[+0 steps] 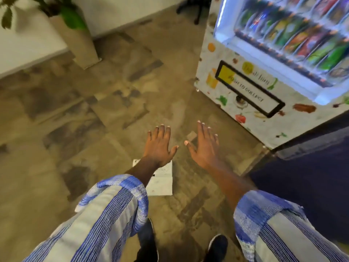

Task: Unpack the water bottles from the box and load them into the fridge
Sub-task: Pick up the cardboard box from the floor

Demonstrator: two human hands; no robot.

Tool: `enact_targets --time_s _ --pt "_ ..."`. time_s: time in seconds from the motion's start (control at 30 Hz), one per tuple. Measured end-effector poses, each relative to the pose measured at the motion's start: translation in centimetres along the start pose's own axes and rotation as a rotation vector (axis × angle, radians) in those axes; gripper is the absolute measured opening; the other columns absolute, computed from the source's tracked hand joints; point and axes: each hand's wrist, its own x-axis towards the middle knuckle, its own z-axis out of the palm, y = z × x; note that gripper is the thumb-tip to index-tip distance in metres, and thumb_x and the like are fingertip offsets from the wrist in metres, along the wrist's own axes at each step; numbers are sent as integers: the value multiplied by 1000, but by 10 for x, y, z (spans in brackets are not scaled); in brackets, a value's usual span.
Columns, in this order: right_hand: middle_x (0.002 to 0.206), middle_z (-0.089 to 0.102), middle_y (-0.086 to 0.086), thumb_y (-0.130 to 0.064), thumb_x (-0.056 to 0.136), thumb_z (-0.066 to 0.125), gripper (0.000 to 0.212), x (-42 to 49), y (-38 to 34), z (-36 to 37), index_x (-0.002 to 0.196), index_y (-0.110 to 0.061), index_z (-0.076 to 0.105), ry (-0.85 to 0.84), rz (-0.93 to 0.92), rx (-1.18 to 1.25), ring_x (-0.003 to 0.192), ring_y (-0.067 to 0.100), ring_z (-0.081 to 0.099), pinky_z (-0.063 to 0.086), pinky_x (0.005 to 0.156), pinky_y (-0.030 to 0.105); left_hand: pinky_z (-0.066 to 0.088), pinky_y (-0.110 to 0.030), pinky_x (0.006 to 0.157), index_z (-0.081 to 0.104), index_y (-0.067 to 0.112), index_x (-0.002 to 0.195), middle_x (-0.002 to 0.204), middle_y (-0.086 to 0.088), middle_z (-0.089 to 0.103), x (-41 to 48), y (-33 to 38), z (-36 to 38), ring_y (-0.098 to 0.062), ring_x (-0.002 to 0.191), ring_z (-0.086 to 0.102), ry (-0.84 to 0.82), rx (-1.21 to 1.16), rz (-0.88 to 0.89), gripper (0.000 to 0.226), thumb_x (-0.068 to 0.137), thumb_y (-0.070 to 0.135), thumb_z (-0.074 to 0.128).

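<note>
The left hand [160,146] and right hand [204,146] hover empty, fingers [162,132] spread, near the fridge [245,95]; no box is in view, so unpacking looks not yet begun.

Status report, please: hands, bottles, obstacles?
Left hand open, right hand open, both empty. No water bottles or box in view. Lit fridge ahead right; white sheet on floor.
</note>
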Motion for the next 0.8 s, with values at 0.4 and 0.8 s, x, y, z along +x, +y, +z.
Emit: enact_targets --time_s 0.4,0.8 --pt "165 11 9 -62 96 32 84 41 89 311 158 -15 1 -257 -186 -48 151 30 10 14 121 51 21 -53 114 23 9 152 157 -15 26 39 -68 314 -35 143 25 -172 73 -99 78 95 62 21" --pt "162 15 14 -43 92 62 83 103 136 526 155 -18 14 -388 -225 124 143 37 29 39 109 51 31 -51 112 24 16 153 152 -14 36 174 -118 462 -36 137 38 -538 152 -49 98 80 72 57"
